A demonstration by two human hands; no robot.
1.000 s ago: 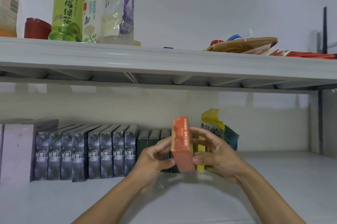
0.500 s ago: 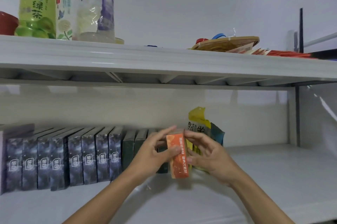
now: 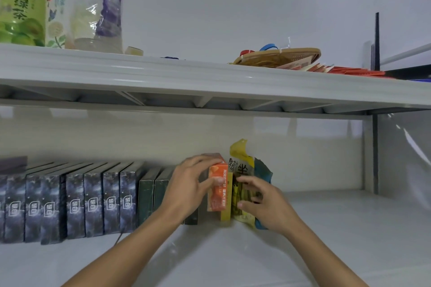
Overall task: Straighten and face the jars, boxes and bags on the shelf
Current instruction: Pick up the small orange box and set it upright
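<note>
On the lower shelf (image 3: 331, 228) an orange box (image 3: 218, 193) stands upright at the right end of a row of boxes. My left hand (image 3: 186, 190) grips it, fingers over its top and thumb on its front face. A thin yellow box (image 3: 226, 198) stands right of it, then a yellow and blue bag (image 3: 242, 165) leaning upright. My right hand (image 3: 263, 205) is at the bag's front with curled fingers and thumb against it. Two dark green boxes (image 3: 145, 200) and several dark grey-blue boxes (image 3: 93, 205) fill the row to the left.
The upper shelf (image 3: 210, 76) hangs close above, carrying bottles (image 3: 23, 2) at the left, a woven tray (image 3: 277, 58) and red packets (image 3: 349, 69) at the right. A dark upright post (image 3: 374, 158) ends the shelf at the right. Bare shelf lies right of the bag.
The orange box went from held up in both hands down and back into the row beside the yellow box. My right hand let go of it and moved onto the bag.
</note>
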